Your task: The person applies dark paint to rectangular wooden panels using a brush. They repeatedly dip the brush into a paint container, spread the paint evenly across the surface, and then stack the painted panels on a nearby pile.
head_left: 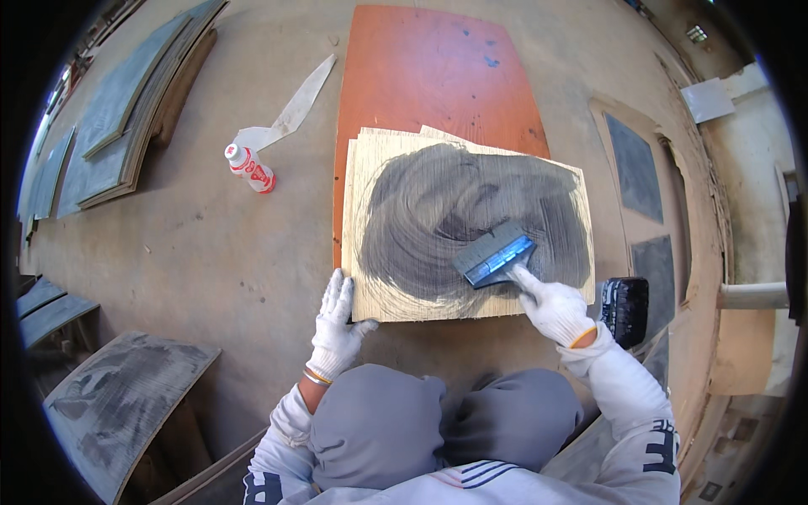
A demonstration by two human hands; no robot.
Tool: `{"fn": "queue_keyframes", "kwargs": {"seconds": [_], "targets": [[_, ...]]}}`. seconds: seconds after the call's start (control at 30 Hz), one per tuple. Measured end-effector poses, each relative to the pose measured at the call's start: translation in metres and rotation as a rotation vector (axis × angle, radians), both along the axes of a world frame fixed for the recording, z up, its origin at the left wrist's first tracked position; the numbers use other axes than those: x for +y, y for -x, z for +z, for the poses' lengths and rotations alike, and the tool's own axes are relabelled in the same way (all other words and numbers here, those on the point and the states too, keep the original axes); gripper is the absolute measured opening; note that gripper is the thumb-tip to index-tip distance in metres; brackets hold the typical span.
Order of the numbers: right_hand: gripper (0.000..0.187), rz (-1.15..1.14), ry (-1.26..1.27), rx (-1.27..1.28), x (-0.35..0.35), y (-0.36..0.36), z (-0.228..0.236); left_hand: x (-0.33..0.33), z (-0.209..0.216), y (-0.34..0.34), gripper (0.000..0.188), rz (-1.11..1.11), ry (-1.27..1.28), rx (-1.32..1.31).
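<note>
My right hand (559,313), in a white knitted glove, is closed round the handle of a wide flat paintbrush (502,256). The brush has dark bristles and a shiny blue band. Its bristles rest on a pale wooden board (364,290), whose middle is covered with swirled grey-black coating (421,210). Bare wood shows along the board's edges. At the near left corner of the board, my gloved left hand (337,332) has its fingers stretched along the side and its thumb apart at the near edge. Other pale sheets peek out beneath the far edge.
A reddish-orange panel (438,71) lies under the boards. Left of it stand a white-capped bottle (251,168) and a pale torn strip (299,101). Dark-coated boards are stacked far left (139,109). A curved coated board (126,404) is near left; a black container (625,311) sits right.
</note>
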State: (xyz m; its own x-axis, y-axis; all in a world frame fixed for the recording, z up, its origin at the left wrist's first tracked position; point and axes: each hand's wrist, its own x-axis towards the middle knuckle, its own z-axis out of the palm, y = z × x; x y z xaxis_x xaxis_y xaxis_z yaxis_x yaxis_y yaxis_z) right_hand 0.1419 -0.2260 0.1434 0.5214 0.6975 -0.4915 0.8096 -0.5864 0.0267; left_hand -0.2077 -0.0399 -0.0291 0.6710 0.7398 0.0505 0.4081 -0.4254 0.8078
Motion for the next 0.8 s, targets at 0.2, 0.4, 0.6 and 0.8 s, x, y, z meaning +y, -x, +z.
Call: {"fn": "queue_keyframes", "kwargs": {"seconds": [0.2, 0.4, 0.6, 0.8], "targets": [[0.059, -0.268, -0.185, 0.043, 0.072, -0.063, -0.017, -0.001, -0.001, 0.0, 0.102, 0.021, 0.008, -0.031], [0.051, -0.259, -0.382, 0.09, 0.168, -0.067, -0.072, -0.008, -0.007, -0.003, 0.102, 0.053, 0.151, -0.04], [0.053, -0.123, -0.282, 0.155, 0.198, -0.015, -0.054, -0.007, -0.011, 0.008, 0.103, 0.071, 0.127, -0.056], [0.052, -0.339, -0.28, 0.0, 0.159, -0.095, -0.058, -0.015, -0.017, -0.006, 0.102, 0.055, 0.19, -0.152]]}}
